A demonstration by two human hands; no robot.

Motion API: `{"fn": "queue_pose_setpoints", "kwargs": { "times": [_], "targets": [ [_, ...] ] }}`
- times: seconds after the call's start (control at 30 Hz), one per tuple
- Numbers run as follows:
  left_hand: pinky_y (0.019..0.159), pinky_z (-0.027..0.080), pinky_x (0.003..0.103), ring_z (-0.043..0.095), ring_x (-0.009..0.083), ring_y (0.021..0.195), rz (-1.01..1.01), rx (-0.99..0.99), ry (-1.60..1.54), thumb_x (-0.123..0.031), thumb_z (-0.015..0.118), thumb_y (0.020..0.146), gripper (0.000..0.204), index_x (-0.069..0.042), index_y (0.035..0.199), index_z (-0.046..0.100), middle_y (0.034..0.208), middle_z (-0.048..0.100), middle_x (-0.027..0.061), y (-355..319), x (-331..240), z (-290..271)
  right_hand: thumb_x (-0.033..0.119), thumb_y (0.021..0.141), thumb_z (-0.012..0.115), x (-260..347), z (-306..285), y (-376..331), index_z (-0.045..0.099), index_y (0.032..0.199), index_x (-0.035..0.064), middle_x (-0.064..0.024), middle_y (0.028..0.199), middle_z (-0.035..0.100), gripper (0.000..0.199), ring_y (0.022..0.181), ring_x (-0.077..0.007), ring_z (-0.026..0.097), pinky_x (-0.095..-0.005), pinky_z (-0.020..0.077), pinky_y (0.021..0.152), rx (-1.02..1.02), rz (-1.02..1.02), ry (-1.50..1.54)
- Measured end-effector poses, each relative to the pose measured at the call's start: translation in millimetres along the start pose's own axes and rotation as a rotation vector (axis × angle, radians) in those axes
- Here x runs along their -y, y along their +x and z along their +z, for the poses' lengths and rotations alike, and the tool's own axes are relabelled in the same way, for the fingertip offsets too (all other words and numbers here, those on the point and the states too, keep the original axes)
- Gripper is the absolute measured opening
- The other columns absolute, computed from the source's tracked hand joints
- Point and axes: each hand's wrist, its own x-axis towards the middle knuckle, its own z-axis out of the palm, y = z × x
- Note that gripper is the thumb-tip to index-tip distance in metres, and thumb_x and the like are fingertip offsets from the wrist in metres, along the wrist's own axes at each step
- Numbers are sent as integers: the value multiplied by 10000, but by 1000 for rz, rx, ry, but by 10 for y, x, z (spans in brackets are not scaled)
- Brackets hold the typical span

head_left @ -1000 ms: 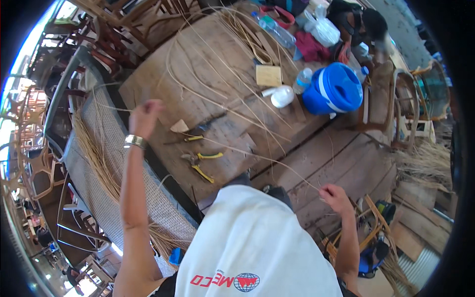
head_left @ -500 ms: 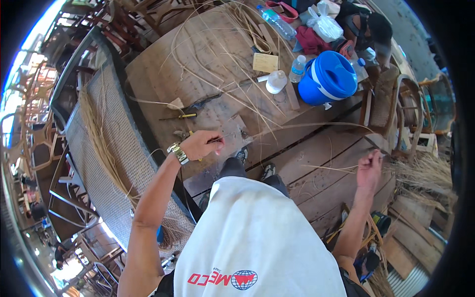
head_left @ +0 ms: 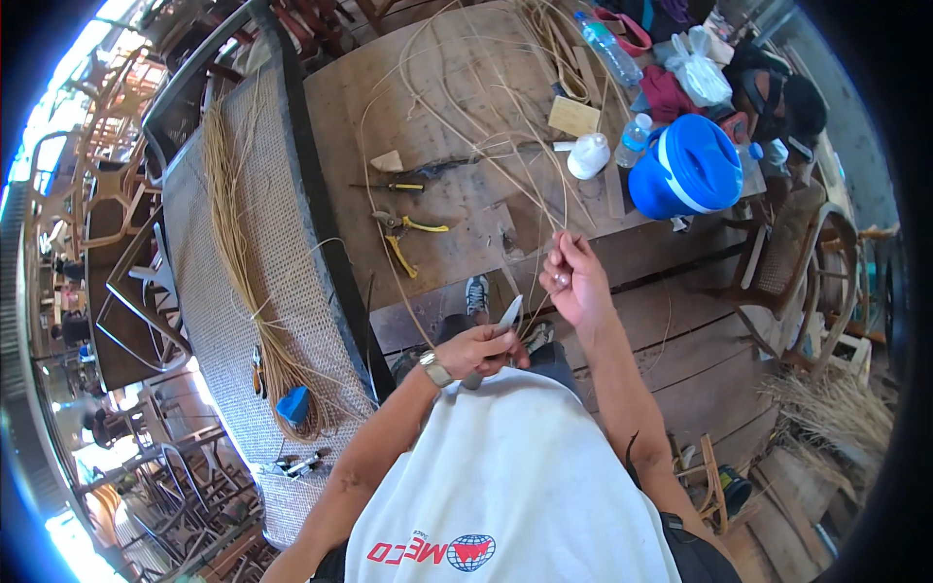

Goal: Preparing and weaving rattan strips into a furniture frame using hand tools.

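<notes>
At the upper right of your frame sits a blue bucket [head_left: 688, 167], with a white jar [head_left: 589, 155] and a clear water bottle [head_left: 609, 46] to its left. Yellow-handled pliers [head_left: 408, 238] lie mid-frame on the wooden platform [head_left: 340, 117], and a bundle of cane [head_left: 233, 243] rests on the woven panel [head_left: 194, 194] at left.

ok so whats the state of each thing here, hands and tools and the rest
left hand: closed around a knife
knife: blade pointing up
right hand: raised, pinching a rattan strand
rattan strand: looping up over the wooden platform
yellow-handled pliers: lying open on the wooden platform
blue jug: upright, lid on
clear bottle: lying on its side
</notes>
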Motion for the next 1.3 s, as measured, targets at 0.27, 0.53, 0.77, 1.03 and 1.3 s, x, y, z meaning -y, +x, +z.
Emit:
{"fn": "queue_pose_setpoints", "kwargs": {
  "times": [0.27, 0.53, 0.77, 1.03, 1.3],
  "targets": [
    [446, 311, 194, 394, 17, 504, -31, -300, 274, -269, 498, 1012, 251, -44, 938, 581, 782, 656, 15, -1276, -271, -860, 195, 981, 575, 247, -27, 896, 604, 987, 65, 13, 729, 536, 134, 611, -33, 437, -209, 325, 487, -68, -314, -730],
    [416, 291, 196, 375, 19, 461, 178, -805, 156, -212, 544, 986, 162, -65, 929, 585, 778, 676, 64, -2103, -371, -1312, 202, 941, 613, 615, 491, 2302, 622, 923, 15, -21, 708, 573, 188, 622, -99, 541, -243, 415, 545, -243, -664, -997],
    [448, 315, 191, 436, 26, 500, 270, -910, 106, -134, 582, 964, 129, -33, 980, 661, 749, 679, 61, -1886, -431, -1528, 240, 908, 666, 963, 1535, 3329, 661, 894, 52, -25, 708, 623, 189, 602, -106, 570, -261, 451, 548, 32, -677, -1062],
    [436, 302, 197, 413, 14, 474, 23, -964, -55, -234, 582, 973, 193, -46, 972, 627, 777, 691, 43, -1764, -451, -1660, 175, 900, 653, -80, 1738, 2807, 538, 1123, 6, -136, 947, 578, 302, 764, -257, 578, -393, 484, 732, -130, -1458, -1789],
    [415, 267, 201, 366, 22, 426, 224, -1013, -494, -272, 619, 959, 189, -83, 970, 613, 766, 664, 24, -1792, -422, -1853, 308, 835, 696, -1487, 166, 1148, 410, 1354, -16, -242, 1256, 470, 675, 1145, -395, 490, -474, 411, 989, -263, -572, -1921]
  ]
}}
